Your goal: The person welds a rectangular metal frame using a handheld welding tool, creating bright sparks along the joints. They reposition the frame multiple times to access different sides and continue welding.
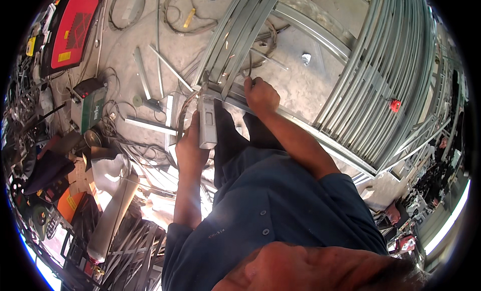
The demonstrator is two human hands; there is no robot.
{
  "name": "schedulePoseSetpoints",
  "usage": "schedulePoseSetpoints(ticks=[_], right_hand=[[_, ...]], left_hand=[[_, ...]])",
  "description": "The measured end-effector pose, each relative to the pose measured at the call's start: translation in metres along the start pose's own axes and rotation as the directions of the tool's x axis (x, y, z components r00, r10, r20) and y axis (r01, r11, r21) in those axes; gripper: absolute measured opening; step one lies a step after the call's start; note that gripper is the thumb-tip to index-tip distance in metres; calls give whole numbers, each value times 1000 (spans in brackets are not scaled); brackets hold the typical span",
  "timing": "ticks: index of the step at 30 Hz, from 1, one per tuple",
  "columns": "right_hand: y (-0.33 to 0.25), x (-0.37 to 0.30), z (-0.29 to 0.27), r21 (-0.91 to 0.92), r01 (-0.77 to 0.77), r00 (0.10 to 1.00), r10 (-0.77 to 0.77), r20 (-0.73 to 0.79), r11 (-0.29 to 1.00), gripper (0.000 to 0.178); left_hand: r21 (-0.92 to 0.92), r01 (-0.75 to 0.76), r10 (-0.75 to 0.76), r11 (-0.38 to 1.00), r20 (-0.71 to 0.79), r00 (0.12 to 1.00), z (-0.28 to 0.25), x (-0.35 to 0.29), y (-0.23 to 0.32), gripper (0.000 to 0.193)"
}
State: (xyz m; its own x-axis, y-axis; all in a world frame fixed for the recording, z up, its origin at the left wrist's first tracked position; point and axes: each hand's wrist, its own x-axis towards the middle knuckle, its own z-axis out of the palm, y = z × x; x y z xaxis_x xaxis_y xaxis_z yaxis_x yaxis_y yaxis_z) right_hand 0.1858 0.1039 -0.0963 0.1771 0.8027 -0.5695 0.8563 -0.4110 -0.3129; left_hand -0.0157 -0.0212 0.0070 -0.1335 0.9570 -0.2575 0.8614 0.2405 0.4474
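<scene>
Fingers: my left hand grips a grey tool; my right hand closes on the metal frame.
Nearby: cables, green box.

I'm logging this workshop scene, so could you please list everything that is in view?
Metal frame: one, grey bars, centre to right, on the floor.
Grey tool: one, at the frame's corner.
Red case: one, red and black, upper left.
Green box: one, left, among cables.
Cables: several, dark, left floor.
Loose metal strips: several, grey, upper left floor.
Red clamp-like item: one, on the right bars.
Left hand: grips the grey tool.
Right hand: rests on the frame, fingers closed.
</scene>
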Motion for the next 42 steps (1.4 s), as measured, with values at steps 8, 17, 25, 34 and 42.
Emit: schedulePoseSetpoints(ticks=[8, 17, 25, 34, 42], right_hand=[[-4, -2, -3, -25, -35, 998, 36, 43, 999, 54], [-3, -2, 0, -26, -35, 999, 35, 21, 999, 51], [2, -1, 6, -1, 5, 1000, -5, -22, 1000, 50], [1, 0, 1, 4, -12, 1000, 12, 5, 1000, 53], [-2, -2, 0, 8, -12, 1000, 12, 5, 1000, 52]], left_hand=[[-27, 24, -23, 999, 15, 1000, 0, 11, 3, 73], [-130, 56, -56, 990, 2, 998, -16, 22, -1, 63], [-297, 16, -40, 955, -74, 996, -17, 26, -9, 62], [-240, 76, -90, 968, -49, 995, -15, 14, 16, 60], [-164, 40, -58, 986, -108, 992, 3, 12, 7, 60]])
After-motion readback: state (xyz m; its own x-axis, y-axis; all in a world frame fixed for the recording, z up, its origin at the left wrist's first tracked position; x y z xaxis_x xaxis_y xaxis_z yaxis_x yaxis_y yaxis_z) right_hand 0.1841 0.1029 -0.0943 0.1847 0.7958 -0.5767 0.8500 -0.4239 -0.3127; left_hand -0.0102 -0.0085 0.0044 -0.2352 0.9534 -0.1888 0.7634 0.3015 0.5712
